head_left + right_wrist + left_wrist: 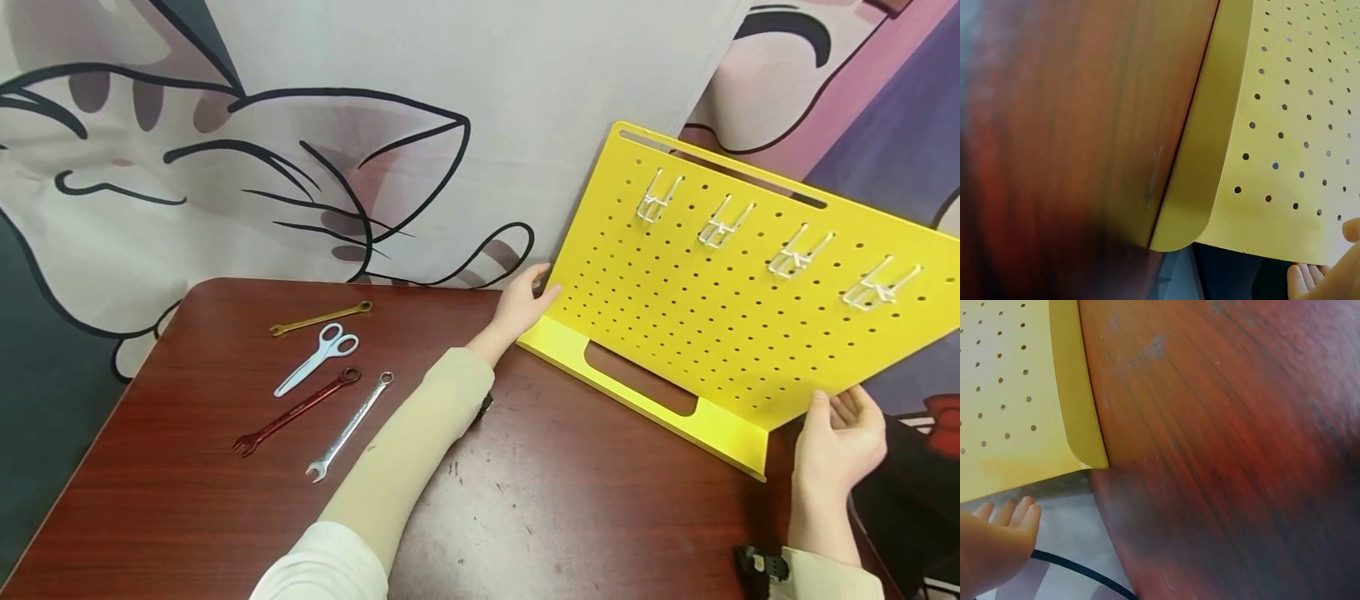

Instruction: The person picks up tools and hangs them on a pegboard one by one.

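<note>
A yellow pegboard (pixel 675 283) stands tilted back on its base at the right of the table. Four white wire hooks, among them this hook (pixel 801 252), hang in a row near its top. My left hand (pixel 521 304) is at the board's left edge, thumb and fingers spread; in the left wrist view its fingers (pixel 1019 515) reach beside the edge. At the lower right edge is my right hand (pixel 840 437), thumb apart from loosely bent fingers. Its thumb (pixel 1352 230) overlaps the board's face in the right wrist view. I cannot tell whether either hand touches the board.
On the left of the brown table (pixel 570 508) lie a gold wrench (pixel 322 319), light-blue scissors (pixel 317 358), a red wrench (pixel 296 412) and a silver wrench (pixel 351 427). Behind the table hangs a cloth (pixel 570 83) printed with cartoon cats.
</note>
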### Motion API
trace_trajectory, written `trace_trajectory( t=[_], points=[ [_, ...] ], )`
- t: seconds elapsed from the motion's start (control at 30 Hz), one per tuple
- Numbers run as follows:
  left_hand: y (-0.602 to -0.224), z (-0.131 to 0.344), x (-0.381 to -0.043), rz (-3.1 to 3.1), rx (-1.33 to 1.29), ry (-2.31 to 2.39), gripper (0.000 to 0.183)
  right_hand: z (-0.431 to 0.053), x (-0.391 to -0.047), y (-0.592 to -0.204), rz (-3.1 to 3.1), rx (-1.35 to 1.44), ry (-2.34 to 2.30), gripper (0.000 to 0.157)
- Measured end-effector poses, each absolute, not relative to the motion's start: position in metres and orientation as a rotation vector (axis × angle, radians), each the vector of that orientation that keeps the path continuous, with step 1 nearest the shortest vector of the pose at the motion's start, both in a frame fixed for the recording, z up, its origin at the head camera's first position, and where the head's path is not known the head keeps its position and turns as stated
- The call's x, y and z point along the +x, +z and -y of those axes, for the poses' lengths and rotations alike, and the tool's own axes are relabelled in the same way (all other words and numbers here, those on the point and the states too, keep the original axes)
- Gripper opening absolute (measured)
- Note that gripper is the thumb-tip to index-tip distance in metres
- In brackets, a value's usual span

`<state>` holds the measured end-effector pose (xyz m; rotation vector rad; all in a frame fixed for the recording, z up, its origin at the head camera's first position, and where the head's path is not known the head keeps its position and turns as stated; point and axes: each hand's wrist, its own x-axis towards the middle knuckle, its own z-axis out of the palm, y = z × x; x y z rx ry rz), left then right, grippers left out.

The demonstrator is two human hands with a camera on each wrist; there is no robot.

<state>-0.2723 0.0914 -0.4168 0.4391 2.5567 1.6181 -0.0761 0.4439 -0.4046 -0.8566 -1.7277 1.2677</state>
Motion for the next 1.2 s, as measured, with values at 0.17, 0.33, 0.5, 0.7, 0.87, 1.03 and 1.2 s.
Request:
trace_trajectory(
  t=[0.17,0.33,0.5,0.7,0.87,1.03,1.2],
  points=[
    [-0.418,-0.095,-0.271,-2.495,0.480,1.667,0.057,-0.447,-0.081,-0.404,1.548,-0.824,1.459,0.041],
    [-0.420,-0.096,-0.273,-2.465,0.508,1.688,0.058,-0.447,-0.083,-0.403,1.471,-0.825,1.469,0.035],
    [-0.420,-0.097,-0.274,-2.482,0.537,1.646,0.058,-0.448,-0.084,-0.402,1.414,-0.842,1.444,0.033],
    [-0.421,-0.097,-0.277,-2.559,0.500,1.650,0.052,-0.451,-0.090,-0.400,1.329,-0.897,1.450,0.032],
    [-0.422,-0.091,-0.278,-2.614,0.447,1.657,0.045,-0.449,-0.096,-0.399,1.300,-0.907,1.476,0.031],
    [-0.417,-0.077,-0.279,-2.661,0.403,1.609,0.039,-0.446,-0.102,-0.402,1.331,-0.882,1.474,0.029],
    [-0.414,-0.060,-0.282,-2.717,0.400,1.576,0.033,-0.442,-0.109,-0.405,1.371,-0.838,1.463,0.028]
  ],
)
